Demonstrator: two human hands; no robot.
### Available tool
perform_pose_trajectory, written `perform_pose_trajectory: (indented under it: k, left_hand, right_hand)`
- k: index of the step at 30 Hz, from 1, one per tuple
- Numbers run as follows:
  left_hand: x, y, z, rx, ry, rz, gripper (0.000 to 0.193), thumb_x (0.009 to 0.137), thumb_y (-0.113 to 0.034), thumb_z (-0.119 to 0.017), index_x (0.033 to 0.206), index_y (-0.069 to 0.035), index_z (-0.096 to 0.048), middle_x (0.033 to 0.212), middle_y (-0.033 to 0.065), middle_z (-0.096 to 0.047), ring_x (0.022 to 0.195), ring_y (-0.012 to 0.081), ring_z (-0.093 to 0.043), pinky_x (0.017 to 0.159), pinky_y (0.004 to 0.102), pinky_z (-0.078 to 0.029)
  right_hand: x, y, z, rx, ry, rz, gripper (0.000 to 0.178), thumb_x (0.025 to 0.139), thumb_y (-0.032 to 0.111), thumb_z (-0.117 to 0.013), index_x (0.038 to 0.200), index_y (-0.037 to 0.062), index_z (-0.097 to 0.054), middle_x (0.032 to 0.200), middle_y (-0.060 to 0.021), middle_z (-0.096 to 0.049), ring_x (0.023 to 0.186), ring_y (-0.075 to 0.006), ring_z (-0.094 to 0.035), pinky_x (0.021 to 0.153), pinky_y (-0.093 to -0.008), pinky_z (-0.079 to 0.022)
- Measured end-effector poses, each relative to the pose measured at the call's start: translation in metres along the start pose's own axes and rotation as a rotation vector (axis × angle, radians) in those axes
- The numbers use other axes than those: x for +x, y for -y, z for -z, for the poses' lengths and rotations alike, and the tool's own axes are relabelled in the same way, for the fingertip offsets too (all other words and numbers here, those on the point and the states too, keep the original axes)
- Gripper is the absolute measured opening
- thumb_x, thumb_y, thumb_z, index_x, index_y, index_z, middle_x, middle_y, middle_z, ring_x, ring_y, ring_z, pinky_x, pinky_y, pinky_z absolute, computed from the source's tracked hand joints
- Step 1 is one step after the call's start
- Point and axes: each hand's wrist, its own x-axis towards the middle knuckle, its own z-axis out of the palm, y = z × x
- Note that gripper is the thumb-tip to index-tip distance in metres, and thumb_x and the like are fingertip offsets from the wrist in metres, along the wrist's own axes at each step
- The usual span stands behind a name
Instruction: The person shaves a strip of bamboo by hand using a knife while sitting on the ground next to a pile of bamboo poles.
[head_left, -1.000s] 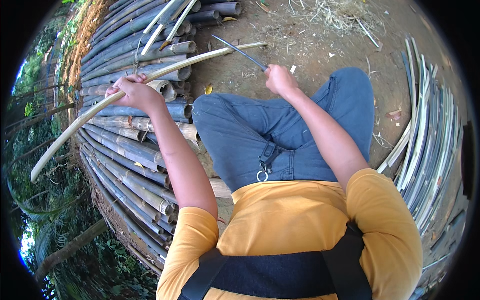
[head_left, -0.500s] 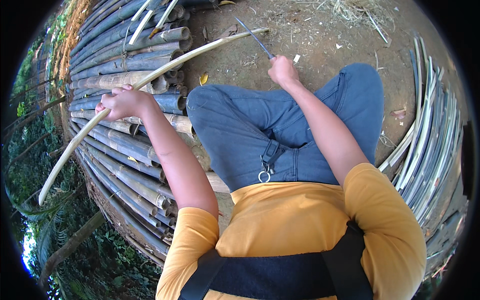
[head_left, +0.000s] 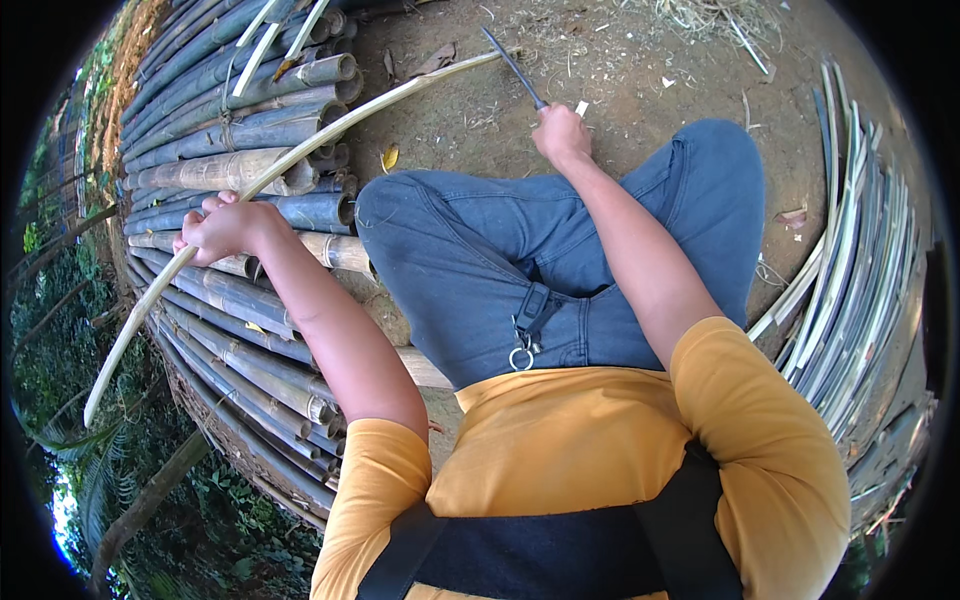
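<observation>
A long pale bamboo strip point(head_left: 345, 122) runs slantwise from the left foliage to the dirt ahead of me. My left hand point(head_left: 222, 228) is closed around it, over the stacked bamboo poles. Beyond my folded legs, my right hand point(head_left: 562, 134) grips the handle of a knife point(head_left: 515, 68), mostly hidden in the fist. Its narrow dark blade points forward and left. The blade crosses the strip's far end; whether they touch I cannot tell.
Cut bamboo poles point(head_left: 265, 132) lie stacked along my left side, with several pale strips point(head_left: 258, 58) on top. A large bundle of split strips point(head_left: 850, 260) curves along my right. Shavings point(head_left: 715, 14) and a yellow leaf point(head_left: 390, 157) lie on the dirt ground.
My left hand has shifted slightly left and down, and the bamboo strip has moved with it. The knife now crosses nearer the strip's far tip, its blade tilted a little more upright.
</observation>
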Motion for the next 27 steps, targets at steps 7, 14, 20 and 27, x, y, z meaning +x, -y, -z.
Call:
perform_pose_trajectory:
  k: [7,14,20,27]
  left_hand:
    - [0.015,0.010,0.011,0.018,0.029,0.046,0.034,0.085,-0.007,-0.044,0.116,-0.016,-0.032,0.090,0.0071,-0.032,0.053,0.0159,-0.026,0.043,0.0315,-0.028]
    - [0.014,0.013,0.010,0.044,-0.054,0.042,0.024,0.086,-0.007,-0.042,0.107,-0.013,-0.033,0.084,0.0069,-0.034,0.051,0.0138,-0.027,0.041,0.0289,-0.026]
    - [0.025,0.021,0.023,0.084,-0.029,0.038,0.020,0.092,-0.010,-0.040,0.110,-0.011,-0.030,0.090,0.0102,-0.038,0.054,0.0142,-0.030,0.042,0.0300,-0.029]
    - [0.016,0.015,0.022,0.145,0.023,0.013,0.026,0.091,-0.003,-0.043,0.109,-0.013,-0.028,0.088,0.0091,-0.042,0.055,0.0152,-0.037,0.047,0.0314,-0.039]
  right_hand:
    - [-0.006,0.012,0.000,-0.095,0.032,0.101,0.026,0.098,0.030,-0.056,0.112,0.0099,-0.066,0.109,-0.0174,-0.070,0.106,-0.0355,-0.067,0.089,-0.0471,-0.054]
    - [0.026,-0.019,-0.010,-0.127,-0.070,-0.046,0.030,0.100,0.034,-0.054,0.112,0.0109,-0.068,0.111,-0.0152,-0.070,0.107,-0.0334,-0.067,0.090,-0.0456,-0.054]
    - [0.042,-0.031,-0.011,-0.115,-0.082,-0.053,0.031,0.099,0.034,-0.054,0.110,0.0078,-0.068,0.109,-0.0179,-0.070,0.107,-0.0349,-0.067,0.090,-0.0458,-0.054]
    - [0.000,0.013,0.011,0.013,-0.078,0.006,0.028,0.099,0.028,-0.054,0.111,0.0070,-0.066,0.106,-0.0188,-0.070,0.104,-0.0361,-0.067,0.088,-0.0474,-0.054]
